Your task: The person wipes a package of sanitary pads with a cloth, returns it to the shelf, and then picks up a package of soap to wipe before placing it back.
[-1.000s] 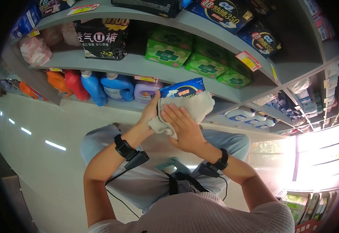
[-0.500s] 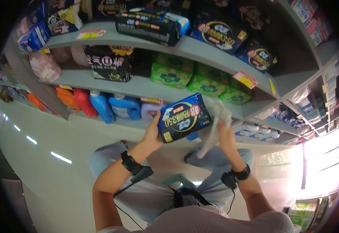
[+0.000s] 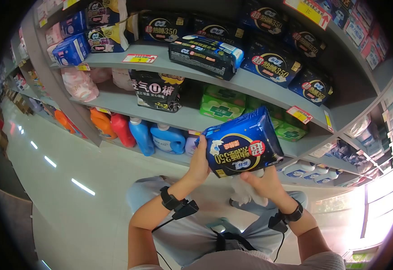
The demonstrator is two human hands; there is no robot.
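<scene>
cloth (image 3: pixel 246 191) has moved from beside the pack (image 3: pixel 243 141) to its lower edge, front uncovered; left hand (image 3: pixel 199 165) clamps fingers on the pack, right hand (image 3: pixel 269 185) grips cloth, fingertips hidden.

A pale pinkish-grey, finely ribbed knit top (image 3: pixel 246 262) is being worn, ending in a short sleeve (image 3: pixel 326 261) at its side. Just beyond the top, pale blue-grey trousers (image 3: pixel 174 234) are showing, and a flat black strap (image 3: pixel 233 243) is crossing them near the top. Farther from the top, a black left wristband (image 3: pixel 170 198) and a black right wristband (image 3: pixel 297 211) are carrying boxy black modules (image 3: pixel 186 210), and thin black cables (image 3: pixel 279 246) are trailing from these toward the top.
</scene>
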